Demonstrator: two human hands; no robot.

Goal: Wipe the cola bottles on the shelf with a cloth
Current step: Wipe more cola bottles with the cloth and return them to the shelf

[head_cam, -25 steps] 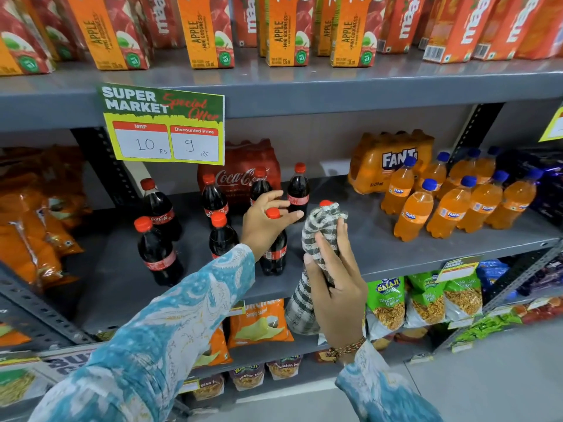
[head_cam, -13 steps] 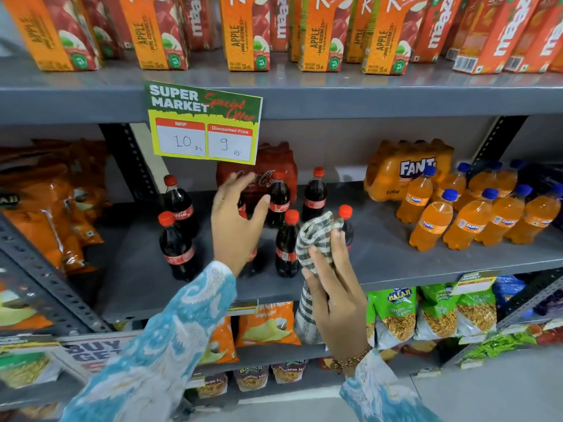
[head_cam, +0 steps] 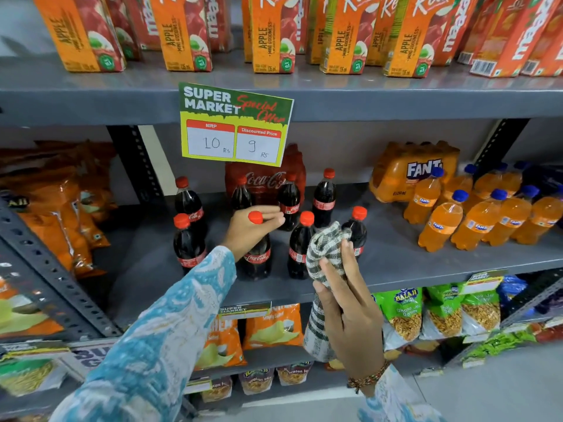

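Note:
Several small cola bottles with red caps stand on the grey middle shelf (head_cam: 396,260). My left hand (head_cam: 249,229) grips the neck of the front middle cola bottle (head_cam: 257,260), its red cap showing between my fingers. My right hand (head_cam: 350,312) holds a green-and-white checked cloth (head_cam: 323,257) bunched against the front right cola bottle (head_cam: 356,229); the cloth's tail hangs below the shelf edge. Another cola bottle (head_cam: 300,248) stands between the two hands. A shrink-wrapped cola pack (head_cam: 262,181) sits at the back.
Orange Fanta bottles (head_cam: 475,220) and a Fanta pack (head_cam: 417,169) fill the shelf's right side. Orange snack bags (head_cam: 58,214) sit at left. A price card (head_cam: 234,124) hangs from the upper shelf of juice cartons (head_cam: 274,35). Snack packets (head_cam: 405,315) line the lower shelf.
My left hand let go of one front cola bottle, moved left and closed on the neck of the neighbouring one. My right hand kept the cloth at the right front bottle.

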